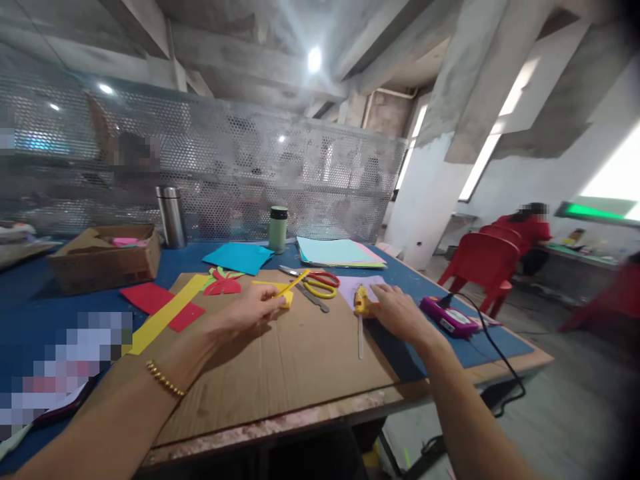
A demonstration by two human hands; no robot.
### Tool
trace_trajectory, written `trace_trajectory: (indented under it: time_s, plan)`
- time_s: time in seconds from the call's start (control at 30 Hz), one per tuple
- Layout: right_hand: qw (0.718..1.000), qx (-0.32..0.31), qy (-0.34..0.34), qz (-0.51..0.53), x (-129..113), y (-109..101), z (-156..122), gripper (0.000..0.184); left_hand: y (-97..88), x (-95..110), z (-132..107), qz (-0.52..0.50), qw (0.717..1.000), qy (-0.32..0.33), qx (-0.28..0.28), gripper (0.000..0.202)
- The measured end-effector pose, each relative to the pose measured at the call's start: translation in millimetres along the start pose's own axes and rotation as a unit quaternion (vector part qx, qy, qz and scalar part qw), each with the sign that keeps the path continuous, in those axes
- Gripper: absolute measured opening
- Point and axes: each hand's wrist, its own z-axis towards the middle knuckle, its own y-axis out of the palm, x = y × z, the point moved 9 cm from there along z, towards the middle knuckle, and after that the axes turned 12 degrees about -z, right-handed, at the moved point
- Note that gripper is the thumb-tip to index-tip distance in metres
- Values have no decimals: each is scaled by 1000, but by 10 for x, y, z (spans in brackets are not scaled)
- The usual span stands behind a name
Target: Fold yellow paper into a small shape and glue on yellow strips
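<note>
My left hand (pixel 250 312) pinches a thin yellow paper strip (pixel 296 282) over a folded yellow paper piece (pixel 285 297) on the brown cardboard sheet (pixel 280 373). My right hand (pixel 397 310) lies over the yellow glue gun (pixel 361 301), fingers wrapped at its body, with a white glue stick (pixel 360 337) pointing toward me. Yellow-handled and red-handled scissors (pixel 320 283) rest just beyond, next to a lilac paper sheet (pixel 350 283).
A long yellow strip (pixel 165 313), red paper (pixel 160 303), a red cut-out (pixel 223 283) and blue paper (pixel 237 257) lie left. A cardboard box (pixel 105 257), steel flask (pixel 171 217), green bottle (pixel 278 229), paper stack (pixel 340 253), purple device with cable (pixel 447 317). Person on red chair (pixel 487 263) at right.
</note>
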Motion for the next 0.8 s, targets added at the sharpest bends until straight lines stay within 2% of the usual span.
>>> trace_trajectory:
  time_s: [0.07, 0.17, 0.33, 0.43, 0.5, 0.6, 0.7, 0.8]
  plan:
    - [999, -39, 3, -12, 114, 171, -47, 36, -49, -2, 30, 19, 1000, -1, 12, 28]
    - [998, -62, -17, -13, 123, 286, -58, 32, -114, 26, 44, 38, 998, 19, 37, 30]
    - [998, -59, -24, -21, 66, 277, 2, 28, -176, 74, 38, 41, 996, 41, 64, 28]
    - [999, -29, -27, 1, 45, 223, 35, 21, -228, 111, 38, 58, 993, 47, 91, 28]
    - [999, 7, -37, 37, 25, 143, 48, 17, -272, 128, 41, 65, 990, 48, 116, 26]
    - [988, 65, -60, 130, -34, -70, 50, 18, -322, 67, 55, 41, 989, 13, 144, 17]
    - [957, 101, -90, 255, -171, -343, 58, 26, -328, 5, 54, -3, 989, -20, 150, 4]
    - [931, 102, -89, 339, -368, -565, 129, 40, -304, 8, 38, -34, 989, -29, 138, 5]
